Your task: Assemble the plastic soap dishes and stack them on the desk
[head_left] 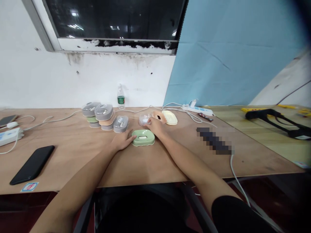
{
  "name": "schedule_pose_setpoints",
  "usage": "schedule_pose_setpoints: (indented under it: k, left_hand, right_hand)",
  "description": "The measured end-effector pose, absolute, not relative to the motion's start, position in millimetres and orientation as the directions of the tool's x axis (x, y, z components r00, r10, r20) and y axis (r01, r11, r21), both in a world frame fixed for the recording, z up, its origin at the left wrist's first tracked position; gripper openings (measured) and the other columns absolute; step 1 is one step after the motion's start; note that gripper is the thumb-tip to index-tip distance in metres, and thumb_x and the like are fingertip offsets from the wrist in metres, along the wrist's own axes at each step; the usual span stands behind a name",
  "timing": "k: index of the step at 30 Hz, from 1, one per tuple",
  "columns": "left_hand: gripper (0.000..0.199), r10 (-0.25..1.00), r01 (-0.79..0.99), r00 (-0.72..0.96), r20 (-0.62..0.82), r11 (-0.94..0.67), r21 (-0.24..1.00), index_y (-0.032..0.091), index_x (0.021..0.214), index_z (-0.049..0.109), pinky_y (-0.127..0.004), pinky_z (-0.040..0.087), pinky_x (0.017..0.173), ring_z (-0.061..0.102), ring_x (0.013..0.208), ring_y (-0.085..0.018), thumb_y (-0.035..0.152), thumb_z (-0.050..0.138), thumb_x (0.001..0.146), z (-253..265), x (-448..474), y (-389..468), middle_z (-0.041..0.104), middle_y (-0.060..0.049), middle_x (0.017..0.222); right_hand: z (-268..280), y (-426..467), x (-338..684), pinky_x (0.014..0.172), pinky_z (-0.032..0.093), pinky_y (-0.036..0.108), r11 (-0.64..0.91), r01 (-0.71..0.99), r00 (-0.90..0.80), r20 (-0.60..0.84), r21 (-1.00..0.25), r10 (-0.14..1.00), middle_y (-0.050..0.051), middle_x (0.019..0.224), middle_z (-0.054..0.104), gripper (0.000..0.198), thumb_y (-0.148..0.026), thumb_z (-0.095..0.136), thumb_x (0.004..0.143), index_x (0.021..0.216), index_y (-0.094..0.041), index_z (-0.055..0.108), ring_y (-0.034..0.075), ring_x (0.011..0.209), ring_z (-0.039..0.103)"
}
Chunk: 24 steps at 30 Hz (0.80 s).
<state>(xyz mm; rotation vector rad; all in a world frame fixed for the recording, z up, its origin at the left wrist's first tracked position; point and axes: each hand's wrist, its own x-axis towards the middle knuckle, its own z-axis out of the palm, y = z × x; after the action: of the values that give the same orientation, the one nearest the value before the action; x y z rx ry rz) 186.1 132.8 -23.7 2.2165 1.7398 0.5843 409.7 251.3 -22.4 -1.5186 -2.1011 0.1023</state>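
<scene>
A pale green oval box point(143, 138) with a white oblong centre sits on the table before me. My left hand point(122, 140) grips its left side, thumb at the near rim and fingers along the far left. Just behind it, my right hand point(156, 127) has its fingers closed on a clear plastic piece point(144, 119), rounded like a lid. Touching distance from that hand lie an orange oval part point(159, 116) with a dark hole and a cream oval part point(169, 117). Left of the green box stands a grey oval box point(120, 124) under a clear cover.
Stacked oval boxes point(104, 113) stand at the back left, near a water bottle point(120, 98). A black phone point(32, 164) lies front left. White power strips point(200, 110) and cables run along the back. A blurred dark object point(213, 140) lies right.
</scene>
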Motion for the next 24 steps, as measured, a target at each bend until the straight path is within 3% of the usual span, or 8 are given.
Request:
schedule_pose_setpoints:
  k: [5, 9, 12, 15, 18, 21, 24]
  left_hand:
    - [0.067, 0.963, 0.854, 0.220, 0.153, -0.266, 0.448, 0.020, 0.135, 0.048, -0.032, 0.046, 0.068, 0.065, 0.085, -0.025, 0.066, 0.031, 0.090, -26, 185, 133, 0.069, -0.007, 0.092]
    - [0.069, 0.963, 0.839, 0.216, 0.162, -0.268, 0.474, 0.018, 0.137, 0.045, -0.034, 0.047, 0.069, 0.065, 0.087, -0.026, 0.067, 0.033, 0.089, -28, 184, 134, 0.069, -0.008, 0.092]
    - [0.073, 0.959, 0.813, 0.190, 0.211, -0.275, 0.514, 0.017, 0.145, 0.033, -0.035, 0.048, 0.073, 0.065, 0.086, -0.026, 0.064, 0.036, 0.089, -28, 183, 133, 0.068, -0.008, 0.092]
    - [0.074, 0.924, 0.776, 0.149, 0.353, -0.330, 0.538, 0.018, 0.149, 0.021, -0.035, 0.049, 0.078, 0.064, 0.088, -0.023, 0.059, 0.042, 0.091, -24, 184, 131, 0.065, -0.009, 0.107]
    - [0.066, 0.867, 0.775, 0.097, 0.489, -0.375, 0.509, 0.019, 0.147, 0.027, -0.033, 0.048, 0.079, 0.062, 0.085, -0.020, 0.053, 0.042, 0.092, -19, 184, 129, 0.061, -0.010, 0.116]
    - [0.059, 0.839, 0.779, 0.062, 0.541, -0.380, 0.499, 0.019, 0.145, 0.034, -0.031, 0.048, 0.077, 0.060, 0.077, -0.017, 0.048, 0.040, 0.095, -16, 184, 127, 0.064, -0.008, 0.107]
    - [0.063, 0.868, 0.776, 0.049, 0.495, -0.345, 0.528, 0.018, 0.148, 0.030, -0.030, 0.047, 0.074, 0.061, 0.075, -0.017, 0.048, 0.041, 0.094, -15, 184, 126, 0.068, -0.004, 0.092]
  right_hand:
    - [-26, 246, 414, 0.064, 0.035, 0.026, 0.378, 0.844, -0.193, 0.442, -0.380, 0.876, 0.003, 0.078, 0.066, 0.026, -0.044, 0.068, 0.077, 0.085, -0.021, 0.058, 0.019, 0.077, 0.060]
    - [-25, 243, 414, 0.065, 0.037, 0.026, 0.439, 0.725, -0.102, 0.548, -0.530, 0.830, 0.000, 0.069, 0.061, 0.028, -0.047, 0.066, 0.078, 0.083, -0.020, 0.057, 0.016, 0.068, 0.056]
    - [-22, 235, 416, 0.064, 0.039, 0.026, 0.536, 0.551, -0.091, 0.592, -0.640, 0.801, -0.002, 0.066, 0.056, 0.033, -0.051, 0.065, 0.076, 0.084, -0.019, 0.057, 0.014, 0.064, 0.052]
    - [-18, 222, 421, 0.058, 0.037, 0.024, 0.581, 0.381, -0.194, 0.552, -0.720, 0.811, -0.003, 0.064, 0.050, 0.038, -0.053, 0.066, 0.074, 0.086, -0.018, 0.060, 0.012, 0.058, 0.046]
    - [-14, 208, 424, 0.051, 0.033, 0.022, 0.562, 0.305, -0.330, 0.468, -0.769, 0.820, -0.006, 0.059, 0.045, 0.044, -0.056, 0.069, 0.070, 0.090, -0.017, 0.062, 0.010, 0.052, 0.041]
    - [-8, 200, 424, 0.051, 0.033, 0.022, 0.555, 0.283, -0.398, 0.431, -0.782, 0.810, -0.004, 0.058, 0.049, 0.048, -0.063, 0.058, 0.077, 0.089, -0.016, 0.064, 0.011, 0.052, 0.044]
    - [-1, 198, 425, 0.052, 0.036, 0.024, 0.511, 0.348, -0.383, 0.379, -0.786, 0.843, 0.000, 0.055, 0.053, 0.058, -0.067, 0.039, 0.086, 0.077, -0.016, 0.064, 0.013, 0.053, 0.050]
